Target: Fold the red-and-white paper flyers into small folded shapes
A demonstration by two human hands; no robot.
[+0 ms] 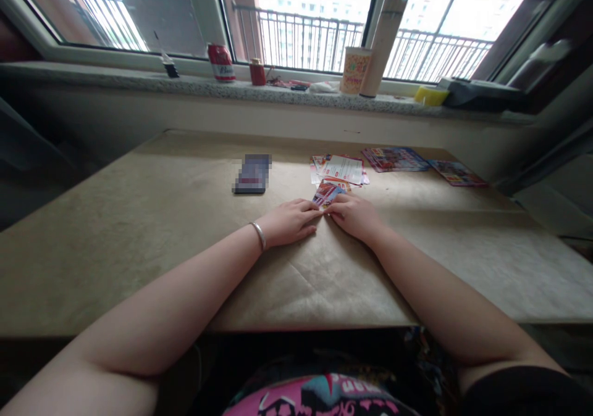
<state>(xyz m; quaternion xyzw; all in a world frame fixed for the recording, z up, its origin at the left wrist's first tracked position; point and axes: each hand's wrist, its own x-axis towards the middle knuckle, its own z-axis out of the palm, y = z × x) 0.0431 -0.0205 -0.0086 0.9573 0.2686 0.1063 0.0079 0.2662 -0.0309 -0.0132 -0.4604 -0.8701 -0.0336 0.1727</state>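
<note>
The small printed card (327, 194) lies on the paper-covered tabletop (139, 237), right at the point where the two grips meet. The right hand (356, 215) has its fingertips curled shut on the card's near edge. The left hand (290, 221) lies palm down with its fingers together and its tips touching the same edge, and I cannot tell whether that grip pinches the card or only presses on it. The main risk, as I judge it, is the hold itself: a thin, glossy card caught by one edge can bend, crease or slip out if the two grips pull against each other. A card lying flat on paper also gives the fingers little to get under. Just beyond the grip sits a loose stack of leaflets (343, 169), almost touching the card's far end, so a forward push could fan or scatter it. Further beyond and out to the right of the grip lie a blue-and-red leaflet (393, 158) and another leaflet (456, 173), well apart from the hands. Beyond and to the left of the grip rests a dark flat object (251, 174), too blurred to name, near enough for the left forearm to brush. A bracelet (258, 235) sits on the left wrist. Far beyond, a windowsill (115, 81) carries a red can (221, 62), a paper cup (355, 69) and a cardboard tube (382, 45), and nothing there stands in the hands' way.
</note>
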